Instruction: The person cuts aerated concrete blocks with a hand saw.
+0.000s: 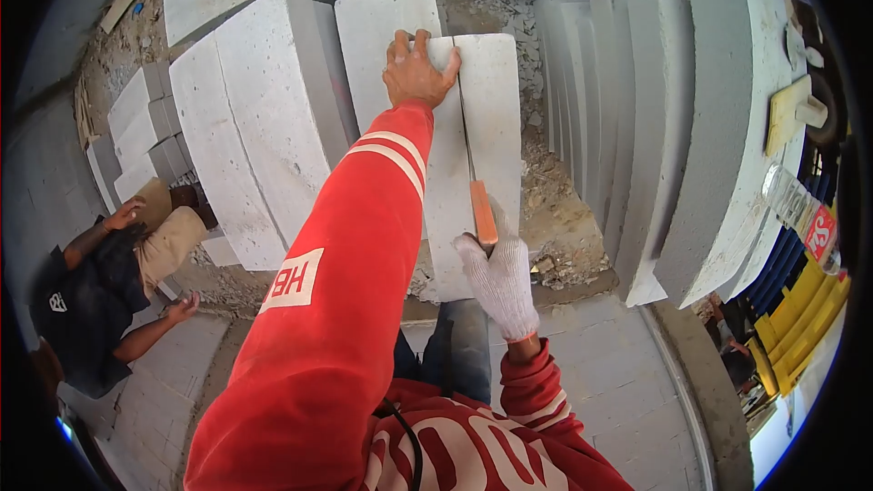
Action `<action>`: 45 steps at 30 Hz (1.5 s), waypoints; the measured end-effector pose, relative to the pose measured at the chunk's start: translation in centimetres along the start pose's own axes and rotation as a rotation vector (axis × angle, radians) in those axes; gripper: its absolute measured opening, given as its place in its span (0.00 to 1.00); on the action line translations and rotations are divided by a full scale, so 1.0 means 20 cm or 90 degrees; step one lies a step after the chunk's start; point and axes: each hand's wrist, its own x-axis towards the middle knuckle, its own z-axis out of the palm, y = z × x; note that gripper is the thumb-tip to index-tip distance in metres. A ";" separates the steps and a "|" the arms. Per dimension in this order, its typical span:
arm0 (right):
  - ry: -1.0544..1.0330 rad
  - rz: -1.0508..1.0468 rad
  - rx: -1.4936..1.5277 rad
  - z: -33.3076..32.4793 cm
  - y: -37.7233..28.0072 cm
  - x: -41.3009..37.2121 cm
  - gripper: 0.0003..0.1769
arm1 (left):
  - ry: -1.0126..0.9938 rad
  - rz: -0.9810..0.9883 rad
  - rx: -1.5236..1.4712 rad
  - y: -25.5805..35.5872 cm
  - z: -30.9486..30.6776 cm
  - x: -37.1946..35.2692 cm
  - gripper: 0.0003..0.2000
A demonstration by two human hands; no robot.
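A white lightweight concrete block (493, 105) lies lengthwise in front of me, with a dark lengthwise line in its top face. My left hand (418, 73), bare, presses on the block's far left part, its fingers and thumb apart. A white knitted glove covers my right hand (502, 282), which is closed around the orange handle of a handsaw (482, 209). The narrow saw blade points away from me along the line, its far end close to my left thumb. Whether the teeth are within the block cannot be made out. Another white block (386, 14) sits behind my left hand.
Large blocks (245, 118) stand at the left, and a row of upright slabs (659, 127) at the right. A plastic bottle (800, 209) and a yellow-faced float (787, 116) are on the far-right slab. Rubble (564, 227) fills the gap. A person (100, 300) sits at left.
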 end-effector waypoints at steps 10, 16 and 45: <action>0.032 -0.031 0.043 0.05 0.21 0.28 0.24 | -0.002 -0.006 -0.008 0.01 -0.02 0.02 0.31; 0.189 -0.069 0.128 0.08 0.25 -0.32 0.23 | -0.032 -0.009 -0.002 -0.01 0.00 0.01 0.31; 0.131 0.001 0.079 0.12 0.50 -0.64 0.30 | -0.008 -0.006 0.002 -0.05 0.00 -0.06 0.33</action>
